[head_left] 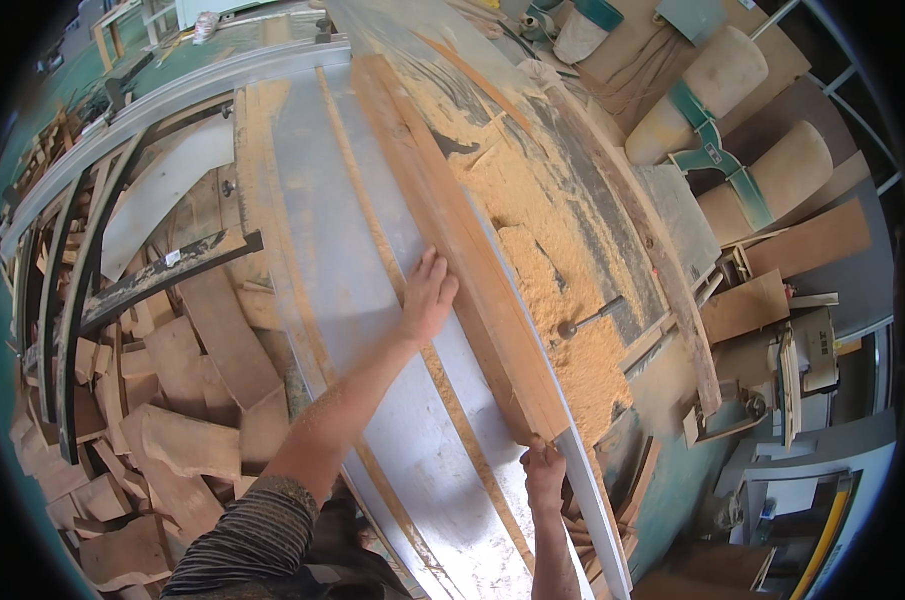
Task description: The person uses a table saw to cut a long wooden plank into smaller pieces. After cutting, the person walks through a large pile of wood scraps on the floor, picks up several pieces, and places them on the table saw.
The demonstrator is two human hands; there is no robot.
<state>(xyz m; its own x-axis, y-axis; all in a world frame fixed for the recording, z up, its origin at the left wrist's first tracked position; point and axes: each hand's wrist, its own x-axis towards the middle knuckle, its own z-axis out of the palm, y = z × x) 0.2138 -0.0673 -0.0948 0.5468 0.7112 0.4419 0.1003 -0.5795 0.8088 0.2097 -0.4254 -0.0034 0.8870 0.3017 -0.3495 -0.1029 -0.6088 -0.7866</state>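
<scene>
A long, thick wooden board (467, 240) lies lengthwise on the pale metal machine table (392, 400), its right side along a straight metal edge. My left hand (429, 295) rests at the board's left side around mid-length, fingers loosely bent against the wood and not wrapped round it. At the board's near end, my right hand (543, 475) is closed, with its fingers curled over the end corner. The undersides of both hands are hidden. Sawdust clings to my left forearm.
Sawdust (562, 330) is heaped right of the board, around a dark-handled knob (569, 329). Wood offcuts (187, 400) pile up at the left below a black metal frame (102, 250). Dust-collector bags (717, 90) and boards (807, 245) stand at the right.
</scene>
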